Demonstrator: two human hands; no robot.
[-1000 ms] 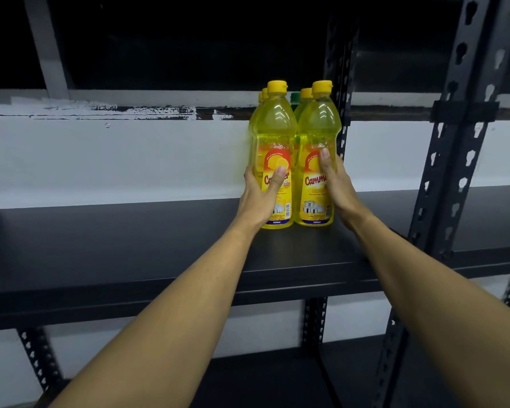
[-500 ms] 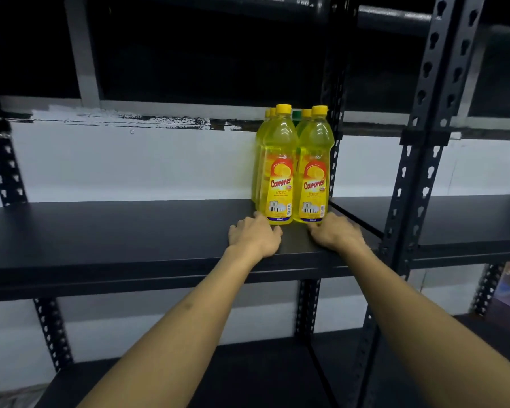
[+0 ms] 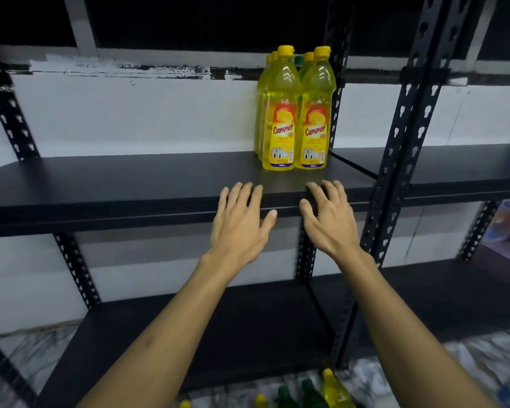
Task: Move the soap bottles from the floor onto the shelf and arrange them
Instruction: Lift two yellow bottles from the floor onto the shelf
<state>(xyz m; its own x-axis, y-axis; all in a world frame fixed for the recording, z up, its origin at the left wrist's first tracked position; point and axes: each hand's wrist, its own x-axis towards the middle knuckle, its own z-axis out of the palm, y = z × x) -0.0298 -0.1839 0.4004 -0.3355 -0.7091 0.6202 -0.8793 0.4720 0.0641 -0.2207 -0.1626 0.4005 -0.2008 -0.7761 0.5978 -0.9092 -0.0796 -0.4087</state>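
While both hands hang empty, fingers spread, more bottles (image 3: pixel 333 390) wait on the floor
Left hand (image 3: pixel 239 222), right hand (image 3: pixel 330 219): I'd guess full bottles are heavy, slick plastic, so take the waist like the shelf (image 3: pixel 130 184) ones (image 3: pixel 296 113)

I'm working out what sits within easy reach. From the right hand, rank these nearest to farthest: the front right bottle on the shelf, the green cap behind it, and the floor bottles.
From the right hand:
1. Front right bottle, just above and behind it on the shelf.
2. Green cap, in the back row.
3. Floor bottles, far below at the frame's bottom.
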